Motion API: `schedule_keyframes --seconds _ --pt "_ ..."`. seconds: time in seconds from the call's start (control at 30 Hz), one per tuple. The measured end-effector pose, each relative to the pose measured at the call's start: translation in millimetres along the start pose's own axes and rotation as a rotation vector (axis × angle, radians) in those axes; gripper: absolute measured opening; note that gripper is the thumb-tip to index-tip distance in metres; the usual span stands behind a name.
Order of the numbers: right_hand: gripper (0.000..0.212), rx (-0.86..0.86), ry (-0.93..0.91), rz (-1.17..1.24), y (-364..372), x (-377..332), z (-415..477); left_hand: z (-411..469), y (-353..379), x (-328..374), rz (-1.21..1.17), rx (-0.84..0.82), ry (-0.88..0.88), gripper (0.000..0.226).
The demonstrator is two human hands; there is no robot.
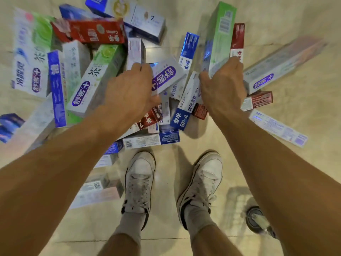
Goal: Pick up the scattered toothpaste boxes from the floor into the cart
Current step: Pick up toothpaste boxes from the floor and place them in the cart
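Both bare forearms reach forward and down, side by side, backs of the hands up. The left hand clamps a grey-and-purple toothpaste box between thumb and curled fingers; the right hand grips a green toothpaste box likewise

This looks like a shop. Well over 20 toothpaste boxes lie heaped on the floor, far more than a home would keep. They come in many brands and colours: green, red, blue, white and purple. All are retail cartons with glossy printed faces, and several show barcodes. The floor is laid with large, pale, polished tiles with thin joints, shiny enough to mirror overhead light, the kind common in stores. At the lower right a small dark caster wheel stands on the tiles, of the sort a cart rolls on; an arm hides what it carries. The person wears outdoor shoes, white sneakers.
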State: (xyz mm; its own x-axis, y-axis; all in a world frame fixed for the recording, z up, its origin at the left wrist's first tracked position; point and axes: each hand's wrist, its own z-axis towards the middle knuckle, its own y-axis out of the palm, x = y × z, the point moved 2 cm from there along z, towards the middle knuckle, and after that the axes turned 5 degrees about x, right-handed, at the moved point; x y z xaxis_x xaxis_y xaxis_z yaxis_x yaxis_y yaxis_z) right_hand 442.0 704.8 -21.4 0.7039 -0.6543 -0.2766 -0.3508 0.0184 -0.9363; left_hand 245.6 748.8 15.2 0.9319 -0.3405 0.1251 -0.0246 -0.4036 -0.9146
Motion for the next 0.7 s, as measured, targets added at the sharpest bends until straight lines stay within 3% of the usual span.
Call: schedule_keyframes --seconds 0.2,0.43,0.7 --pt "0.048 -0.005 0.040 0.066 -147.6 -5.1 -49.0 -25.4 -148.7 31.8 0.096 0.082 0.028 0.049" --pt "0.050 0.008 0.035 0.109 -408.3 -47.5 -124.5 -104.8 -398.6 88.9 0.136 0.074 0.020 0.055" --pt "0.054 0.225 0.063 -0.007 -664.4 -69.2 -222.5 -226.6 -636.2 182.4 0.147 0.165 0.221 0.055"
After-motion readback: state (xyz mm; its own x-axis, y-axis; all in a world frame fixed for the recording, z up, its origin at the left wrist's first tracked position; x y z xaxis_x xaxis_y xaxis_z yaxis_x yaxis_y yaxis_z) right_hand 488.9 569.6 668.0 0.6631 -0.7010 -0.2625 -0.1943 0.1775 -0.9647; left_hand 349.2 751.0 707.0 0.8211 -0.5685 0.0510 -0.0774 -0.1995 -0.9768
